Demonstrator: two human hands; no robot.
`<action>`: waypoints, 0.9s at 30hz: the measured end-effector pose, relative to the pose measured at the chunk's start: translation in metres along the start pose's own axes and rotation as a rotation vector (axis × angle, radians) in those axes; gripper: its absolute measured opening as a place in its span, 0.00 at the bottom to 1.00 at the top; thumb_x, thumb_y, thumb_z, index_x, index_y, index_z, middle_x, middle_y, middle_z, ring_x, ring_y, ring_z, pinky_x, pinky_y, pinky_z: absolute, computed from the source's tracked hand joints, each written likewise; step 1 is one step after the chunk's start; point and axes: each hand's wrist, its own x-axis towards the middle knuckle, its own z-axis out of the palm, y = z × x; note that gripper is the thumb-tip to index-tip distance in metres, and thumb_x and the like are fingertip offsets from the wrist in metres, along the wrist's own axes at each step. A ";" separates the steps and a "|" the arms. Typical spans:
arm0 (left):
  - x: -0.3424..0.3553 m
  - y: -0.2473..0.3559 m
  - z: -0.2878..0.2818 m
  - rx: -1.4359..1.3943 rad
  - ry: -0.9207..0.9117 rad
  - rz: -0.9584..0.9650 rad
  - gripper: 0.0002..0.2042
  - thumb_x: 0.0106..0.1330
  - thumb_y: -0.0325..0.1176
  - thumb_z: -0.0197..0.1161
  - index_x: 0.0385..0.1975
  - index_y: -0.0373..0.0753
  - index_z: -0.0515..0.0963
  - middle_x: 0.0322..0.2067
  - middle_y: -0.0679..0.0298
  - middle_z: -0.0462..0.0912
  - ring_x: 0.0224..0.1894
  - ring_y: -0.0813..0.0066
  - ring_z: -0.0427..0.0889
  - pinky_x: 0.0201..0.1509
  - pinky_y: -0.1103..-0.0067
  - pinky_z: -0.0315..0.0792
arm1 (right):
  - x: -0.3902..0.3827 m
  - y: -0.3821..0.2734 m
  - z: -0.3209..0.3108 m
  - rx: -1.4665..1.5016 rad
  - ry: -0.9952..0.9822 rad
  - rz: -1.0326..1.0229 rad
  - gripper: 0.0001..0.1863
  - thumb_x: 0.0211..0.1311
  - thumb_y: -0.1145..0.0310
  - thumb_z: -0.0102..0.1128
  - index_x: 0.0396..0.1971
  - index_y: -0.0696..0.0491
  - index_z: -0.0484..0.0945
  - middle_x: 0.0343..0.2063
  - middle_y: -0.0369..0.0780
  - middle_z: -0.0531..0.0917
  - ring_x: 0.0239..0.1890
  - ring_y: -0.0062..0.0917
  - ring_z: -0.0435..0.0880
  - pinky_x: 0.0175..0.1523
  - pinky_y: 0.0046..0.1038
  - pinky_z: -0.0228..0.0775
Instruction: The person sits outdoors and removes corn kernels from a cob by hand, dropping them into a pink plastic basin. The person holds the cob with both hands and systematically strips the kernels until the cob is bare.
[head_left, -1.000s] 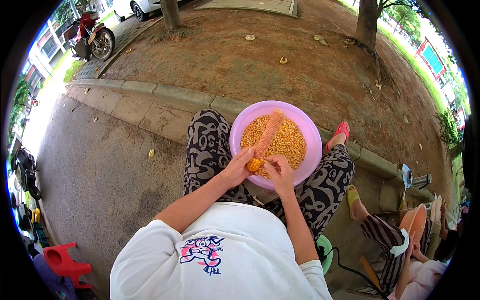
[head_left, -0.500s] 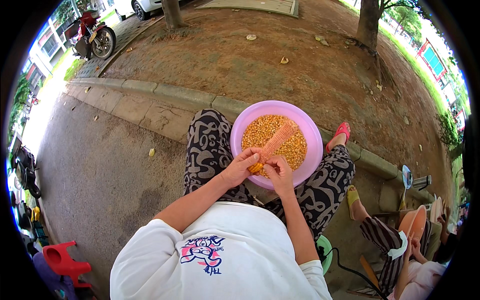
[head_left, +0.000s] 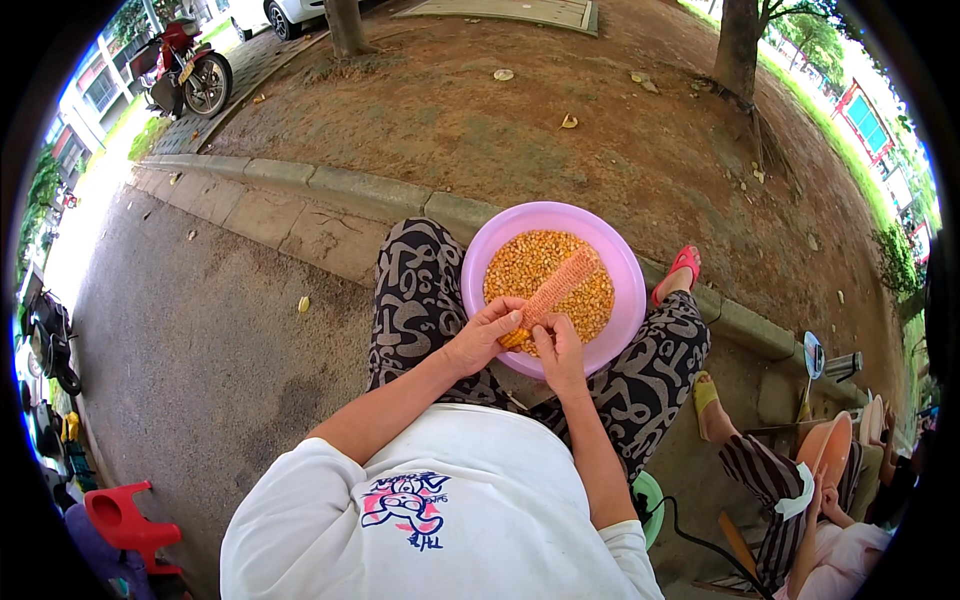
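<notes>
A pink plastic basin [head_left: 630,300] of loose yellow corn kernels [head_left: 525,255] rests on my lap. A mostly bare corn cob [head_left: 558,283], yellow kernels still at its near end, lies slanted over the kernels toward the upper right. My left hand [head_left: 482,340] has its fingers wrapped round the near end of the cob. My right hand [head_left: 558,355] is closed on the same end, its thumb pressed at the yellow kernels, which are partly hidden under both hands.
A seated person's striped leg [head_left: 750,465] and an orange bowl [head_left: 828,432] are at lower right. A green container [head_left: 652,505] stands behind my right hip, a red stool [head_left: 125,525] at lower left. Beyond the kerb [head_left: 330,187] are soil, trees [head_left: 735,60] and a motorcycle [head_left: 190,80].
The cob's far end has dropped and swung to the right since a second ago. Both hands stay at its near end, with small shifts of the fingers.
</notes>
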 end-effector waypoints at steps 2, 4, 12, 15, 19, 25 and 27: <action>0.000 0.000 0.000 -0.001 0.007 0.005 0.12 0.67 0.38 0.54 0.48 0.47 0.70 0.41 0.71 0.75 0.41 0.80 0.74 0.41 0.80 0.69 | -0.001 0.002 0.001 0.013 -0.003 0.021 0.07 0.61 0.71 0.53 0.34 0.60 0.70 0.27 0.38 0.72 0.27 0.19 0.71 0.32 0.21 0.65; 0.001 0.001 0.001 -0.010 0.004 0.002 0.12 0.67 0.38 0.54 0.48 0.47 0.70 0.41 0.71 0.76 0.41 0.80 0.74 0.42 0.80 0.69 | -0.001 0.003 0.001 0.029 -0.007 0.045 0.08 0.61 0.71 0.53 0.34 0.60 0.70 0.27 0.37 0.72 0.27 0.18 0.71 0.32 0.20 0.65; 0.000 0.000 0.000 0.016 -0.010 0.032 0.11 0.67 0.38 0.54 0.48 0.48 0.70 0.41 0.71 0.75 0.41 0.80 0.74 0.42 0.79 0.69 | 0.000 -0.003 0.001 0.116 -0.015 0.076 0.09 0.61 0.70 0.55 0.34 0.59 0.71 0.27 0.37 0.73 0.27 0.17 0.72 0.31 0.19 0.66; 0.000 0.000 -0.001 -0.017 -0.015 0.012 0.11 0.67 0.35 0.53 0.48 0.44 0.69 0.43 0.70 0.74 0.45 0.80 0.73 0.49 0.79 0.69 | 0.001 -0.004 -0.001 0.037 -0.022 0.029 0.08 0.60 0.71 0.55 0.34 0.60 0.71 0.26 0.37 0.73 0.27 0.18 0.72 0.31 0.20 0.66; 0.000 0.001 -0.001 -0.044 -0.020 0.003 0.11 0.68 0.33 0.53 0.48 0.42 0.69 0.43 0.69 0.74 0.46 0.80 0.73 0.53 0.79 0.69 | 0.000 -0.003 0.001 0.054 -0.019 0.061 0.07 0.59 0.72 0.54 0.33 0.60 0.70 0.26 0.38 0.73 0.27 0.18 0.73 0.32 0.21 0.66; 0.001 0.001 -0.003 -0.069 0.009 0.019 0.11 0.67 0.35 0.54 0.48 0.44 0.69 0.42 0.69 0.75 0.44 0.80 0.74 0.48 0.79 0.71 | -0.003 0.015 0.006 0.001 0.089 0.110 0.07 0.59 0.72 0.54 0.32 0.60 0.71 0.26 0.40 0.75 0.26 0.21 0.74 0.32 0.22 0.67; 0.001 0.002 -0.003 -0.039 0.040 0.005 0.12 0.66 0.36 0.55 0.47 0.46 0.70 0.40 0.70 0.75 0.41 0.79 0.75 0.42 0.79 0.71 | -0.004 0.022 0.004 -0.009 0.148 0.251 0.07 0.57 0.73 0.54 0.31 0.60 0.71 0.26 0.42 0.74 0.27 0.26 0.75 0.34 0.26 0.68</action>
